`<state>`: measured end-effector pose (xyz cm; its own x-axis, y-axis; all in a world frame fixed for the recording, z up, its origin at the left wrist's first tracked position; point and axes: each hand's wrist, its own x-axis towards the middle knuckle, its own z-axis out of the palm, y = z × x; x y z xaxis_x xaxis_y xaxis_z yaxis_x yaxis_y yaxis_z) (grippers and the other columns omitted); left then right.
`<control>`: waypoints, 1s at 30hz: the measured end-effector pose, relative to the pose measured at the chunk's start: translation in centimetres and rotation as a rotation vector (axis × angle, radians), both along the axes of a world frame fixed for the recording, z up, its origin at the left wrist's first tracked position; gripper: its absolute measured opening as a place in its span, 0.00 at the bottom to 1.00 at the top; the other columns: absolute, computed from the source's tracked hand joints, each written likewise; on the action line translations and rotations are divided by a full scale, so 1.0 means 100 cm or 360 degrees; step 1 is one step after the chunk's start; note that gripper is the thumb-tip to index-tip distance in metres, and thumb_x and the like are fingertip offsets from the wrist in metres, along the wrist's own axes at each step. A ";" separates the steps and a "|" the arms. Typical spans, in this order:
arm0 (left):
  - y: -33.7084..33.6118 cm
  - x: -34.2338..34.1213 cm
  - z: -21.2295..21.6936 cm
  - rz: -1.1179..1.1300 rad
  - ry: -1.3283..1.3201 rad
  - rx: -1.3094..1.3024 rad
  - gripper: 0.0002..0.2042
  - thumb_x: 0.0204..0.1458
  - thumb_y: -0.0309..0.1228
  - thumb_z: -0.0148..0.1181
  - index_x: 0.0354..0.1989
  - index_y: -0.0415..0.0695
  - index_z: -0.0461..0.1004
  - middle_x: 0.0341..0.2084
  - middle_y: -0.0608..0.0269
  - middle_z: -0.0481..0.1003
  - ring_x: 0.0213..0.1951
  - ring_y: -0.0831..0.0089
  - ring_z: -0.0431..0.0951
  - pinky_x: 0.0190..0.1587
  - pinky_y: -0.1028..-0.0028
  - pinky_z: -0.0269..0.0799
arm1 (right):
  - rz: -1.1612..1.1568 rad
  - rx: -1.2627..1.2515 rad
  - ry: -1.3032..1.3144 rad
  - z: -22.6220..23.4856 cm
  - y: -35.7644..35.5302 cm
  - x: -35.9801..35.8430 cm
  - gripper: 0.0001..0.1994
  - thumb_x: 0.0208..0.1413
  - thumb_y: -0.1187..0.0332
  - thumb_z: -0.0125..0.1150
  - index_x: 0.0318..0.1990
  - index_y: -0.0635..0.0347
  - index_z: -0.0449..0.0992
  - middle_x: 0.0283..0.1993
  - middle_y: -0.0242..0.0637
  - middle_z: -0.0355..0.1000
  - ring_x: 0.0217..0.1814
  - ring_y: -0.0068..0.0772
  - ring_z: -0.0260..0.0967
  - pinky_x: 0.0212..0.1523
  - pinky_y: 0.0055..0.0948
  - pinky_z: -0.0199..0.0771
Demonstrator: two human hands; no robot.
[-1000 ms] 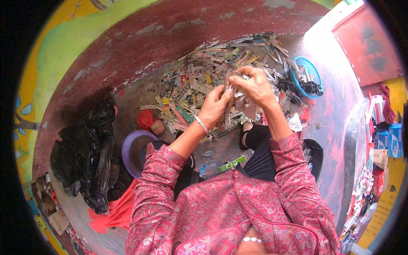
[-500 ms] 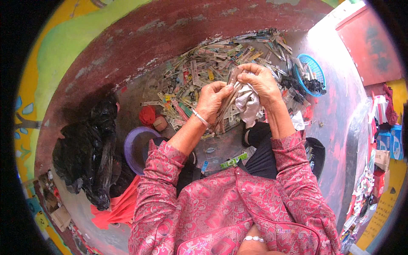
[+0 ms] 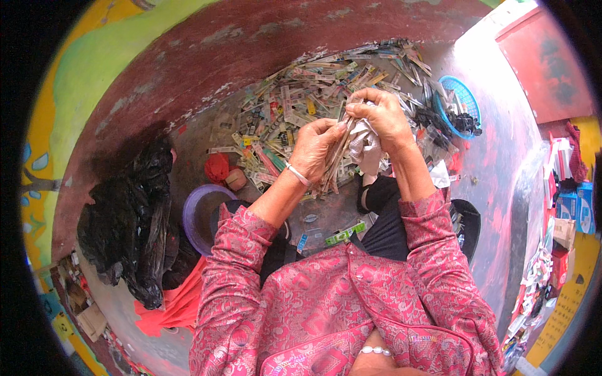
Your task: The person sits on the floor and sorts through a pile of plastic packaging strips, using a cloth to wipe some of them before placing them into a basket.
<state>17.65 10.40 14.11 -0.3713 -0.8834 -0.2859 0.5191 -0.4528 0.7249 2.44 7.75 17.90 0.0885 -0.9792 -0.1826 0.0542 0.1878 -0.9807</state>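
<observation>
Before my chest, both hands are closed on a bundle of long, flat clear packaging strips [image 3: 337, 155]. Lower down the bundle, my left hand [image 3: 313, 149] pinches it between thumb and fingers. My right hand [image 3: 384, 119] grips its upper end and also has a crumpled whitish cloth [image 3: 365, 145] hanging beneath the fingers. Beyond and below the hands, a broad heap of long, narrow printed packages [image 3: 295, 106] covers the floor. What lies inside the strips is too small to tell.
At right stands a blue plastic basket [image 3: 461, 103] with dark pieces in it. To the left are a purple basin [image 3: 195, 219], a black plastic bag [image 3: 132, 219], a red cloth [image 3: 169, 307] and a red bundle [image 3: 217, 168]. A green package [image 3: 345, 232] lies by my legs. The maroon wall [image 3: 188, 69] curves behind the heap.
My right hand has shifted slightly up and left, and the cloth under it is bunched differently. The strips stand closer together between my hands. My left hand has barely moved.
</observation>
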 end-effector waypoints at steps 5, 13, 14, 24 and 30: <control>0.000 -0.001 0.001 0.0107 -0.0193 -0.0160 0.05 0.47 0.26 0.57 0.28 0.37 0.71 0.22 0.66 0.72 0.23 0.82 0.69 0.26 0.82 0.65 | 0.0083 0.0087 -0.0242 0.006 0.000 -0.004 0.09 0.43 0.77 0.56 0.35 0.65 0.72 0.28 0.32 0.71 0.27 0.22 0.69 0.30 0.19 0.69; -0.001 -0.004 -0.005 0.0061 -0.0129 -0.0025 0.06 0.48 0.27 0.57 0.28 0.36 0.71 0.21 0.68 0.71 0.22 0.83 0.68 0.25 0.82 0.64 | 0.0073 0.0083 -0.0043 0.002 -0.002 -0.008 0.10 0.43 0.75 0.57 0.36 0.65 0.72 0.31 0.33 0.72 0.29 0.21 0.68 0.32 0.20 0.68; -0.001 -0.005 -0.006 0.0075 -0.0160 -0.0044 0.06 0.48 0.27 0.56 0.27 0.37 0.71 0.21 0.68 0.71 0.22 0.83 0.67 0.25 0.82 0.64 | 0.0065 0.0078 0.0035 0.003 -0.001 -0.006 0.10 0.43 0.74 0.57 0.35 0.65 0.73 0.31 0.34 0.72 0.29 0.21 0.68 0.32 0.21 0.68; -0.004 -0.010 -0.011 0.0016 -0.0556 -0.0290 0.05 0.49 0.27 0.54 0.28 0.37 0.71 0.21 0.70 0.71 0.22 0.84 0.67 0.24 0.83 0.62 | -0.0464 -0.1588 0.1018 0.020 0.011 0.030 0.03 0.42 0.73 0.58 0.24 0.59 0.70 0.21 0.35 0.67 0.23 0.32 0.67 0.24 0.25 0.67; 0.004 -0.012 -0.007 0.0027 -0.0725 -0.0583 0.06 0.50 0.26 0.52 0.29 0.34 0.71 0.23 0.69 0.71 0.26 0.84 0.67 0.28 0.82 0.64 | -0.0227 -0.1721 0.1767 0.003 -0.002 0.026 0.04 0.44 0.72 0.56 0.30 0.57 0.70 0.24 0.36 0.67 0.26 0.38 0.68 0.23 0.31 0.67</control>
